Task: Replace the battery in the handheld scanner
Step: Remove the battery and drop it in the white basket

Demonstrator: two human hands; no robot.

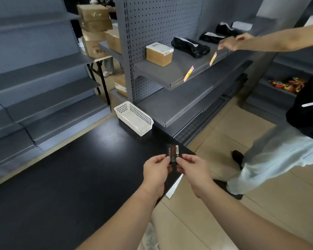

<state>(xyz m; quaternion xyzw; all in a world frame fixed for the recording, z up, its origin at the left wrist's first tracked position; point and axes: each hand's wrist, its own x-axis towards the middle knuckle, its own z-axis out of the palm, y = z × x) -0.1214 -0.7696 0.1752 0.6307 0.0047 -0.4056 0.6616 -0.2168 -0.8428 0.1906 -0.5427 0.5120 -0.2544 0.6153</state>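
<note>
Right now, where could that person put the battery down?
The black tabletop is bare left of both hands, up to the white basket. The lower grey shelf beside the basket is bare too. The upper shelf is crowded with a box and bags.

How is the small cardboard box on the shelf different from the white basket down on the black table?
The cardboard box is brown, closed and solid-sided, with a white label on top; the white basket is open-topped, with perforated walls. The box sits up on the grey shelf, the basket lower on the black table, at its far end beside the shelving. The basket looks longer and shallower, the box more cube-like. Both are rectangular containers, untouched by any hand.
</note>
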